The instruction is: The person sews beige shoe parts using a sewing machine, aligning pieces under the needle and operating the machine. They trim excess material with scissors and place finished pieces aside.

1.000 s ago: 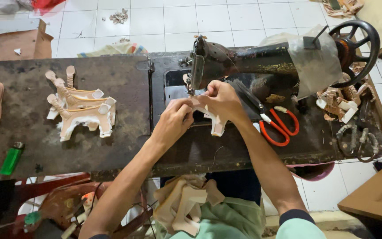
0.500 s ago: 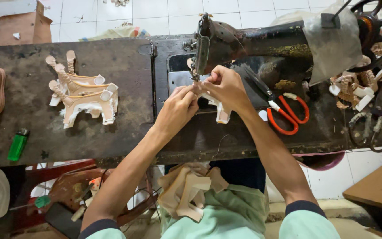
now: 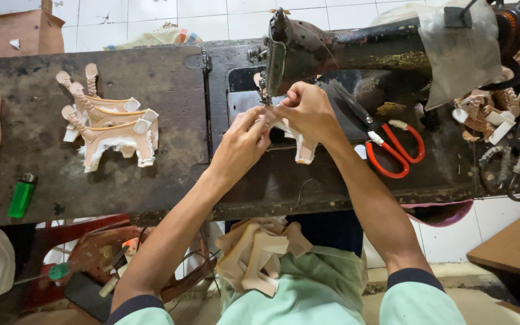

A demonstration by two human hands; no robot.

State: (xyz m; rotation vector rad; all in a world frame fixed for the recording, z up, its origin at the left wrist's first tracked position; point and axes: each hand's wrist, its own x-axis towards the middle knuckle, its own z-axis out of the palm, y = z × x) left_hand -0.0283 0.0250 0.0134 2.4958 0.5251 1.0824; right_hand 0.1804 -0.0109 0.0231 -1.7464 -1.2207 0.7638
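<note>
White tiled floor (image 3: 151,12), dark worn worktable (image 3: 121,186)

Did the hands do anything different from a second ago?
Hardly. Both hands, left hand and right hand, still pinch the tan piece at the sewing machine's needle; nothing was picked up or let go. The red scissors, stacked pieces and green lighter stayed put.

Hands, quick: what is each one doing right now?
Left hand: fingers pinched shut on the tan leather piece by the sewing machine needle.
Right hand: closed, pinching the same piece.
</note>
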